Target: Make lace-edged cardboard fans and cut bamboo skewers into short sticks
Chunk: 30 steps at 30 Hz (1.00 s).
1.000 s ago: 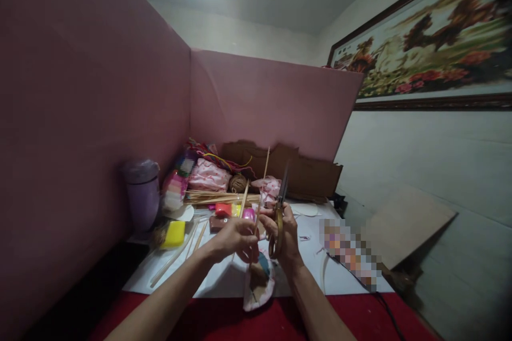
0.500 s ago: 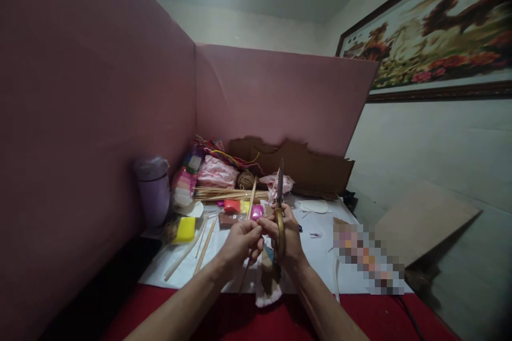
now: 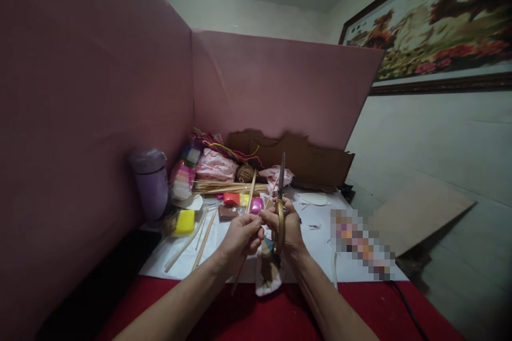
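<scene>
The person's left hand [image 3: 243, 232] is closed, pinching a thin stick [image 3: 239, 277] that slants from near left to far right in front of the chest. The right hand [image 3: 290, 226] grips gold-handled scissors [image 3: 281, 213], blades pointing up and away, while its fingertips meet the left's at the stick. Just below, a padded piece with a pale edge [image 3: 269, 283] lies across the near edge of the white sheet [image 3: 308, 264], partly over the red cloth [image 3: 240, 317]. A yellow block [image 3: 184, 222] sits to the left; a twine ball [image 3: 245, 172] rests farther off.
</scene>
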Tool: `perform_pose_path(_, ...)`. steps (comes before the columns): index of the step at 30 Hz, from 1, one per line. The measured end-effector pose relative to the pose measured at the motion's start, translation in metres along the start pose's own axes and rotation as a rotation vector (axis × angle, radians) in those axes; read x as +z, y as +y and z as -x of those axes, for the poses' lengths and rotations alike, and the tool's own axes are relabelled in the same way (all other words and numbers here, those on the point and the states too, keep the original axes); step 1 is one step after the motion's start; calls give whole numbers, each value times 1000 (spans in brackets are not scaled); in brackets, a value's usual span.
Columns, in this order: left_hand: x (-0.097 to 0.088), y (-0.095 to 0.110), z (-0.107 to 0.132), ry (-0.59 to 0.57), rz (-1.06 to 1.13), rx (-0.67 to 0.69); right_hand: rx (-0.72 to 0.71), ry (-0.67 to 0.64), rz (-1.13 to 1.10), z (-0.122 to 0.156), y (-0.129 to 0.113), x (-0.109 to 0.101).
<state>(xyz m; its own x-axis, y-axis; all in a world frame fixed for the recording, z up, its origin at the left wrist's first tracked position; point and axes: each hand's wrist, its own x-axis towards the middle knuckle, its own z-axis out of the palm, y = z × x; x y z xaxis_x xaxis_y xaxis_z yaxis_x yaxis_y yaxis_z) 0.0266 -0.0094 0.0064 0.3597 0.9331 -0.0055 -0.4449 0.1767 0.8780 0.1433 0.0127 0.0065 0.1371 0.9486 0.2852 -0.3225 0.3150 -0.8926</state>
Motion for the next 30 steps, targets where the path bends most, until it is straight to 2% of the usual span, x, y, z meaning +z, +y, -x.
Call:
perform_pose_path(12,-3,5,0,13,-23,-64,-2,-54,-37,-2,7,-4)
perform_pose_path(18,-6,4,-2,31,-49,-58,9,-44,21,0,7,-2)
perform_pose_path(30,-6,9,0,31,-90,-77,33,-92,-8,-4,6,-5)
